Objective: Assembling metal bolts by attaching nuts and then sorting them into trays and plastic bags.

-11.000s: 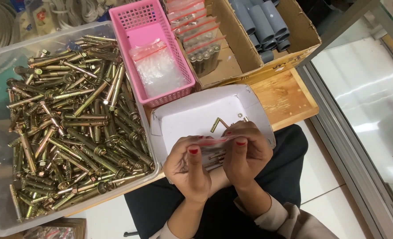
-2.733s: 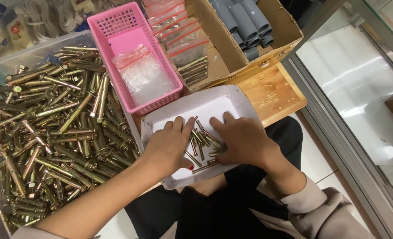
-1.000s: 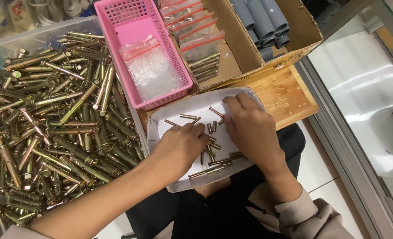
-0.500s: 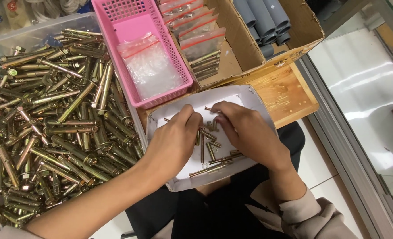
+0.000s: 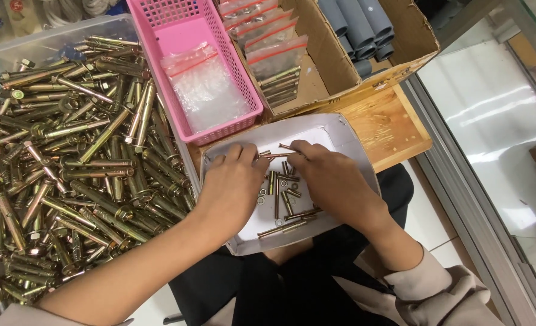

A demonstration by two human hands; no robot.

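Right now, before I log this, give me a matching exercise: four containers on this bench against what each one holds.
Containers:
1. white tray
2. pink basket
3. clear tub
4. cardboard box

Contents:
A. grey tubes and filled zip bags
B. big heap of large brass-coloured bolts
C. empty clear zip bags
D. a few small bolts, with left hand and right hand over them

Pairs: 1-D, 2-C, 3-B, 4-A

Pale glossy floor tiles (image 5: 497, 121) catch bright light — a wooden tabletop (image 5: 389, 121) beside them.
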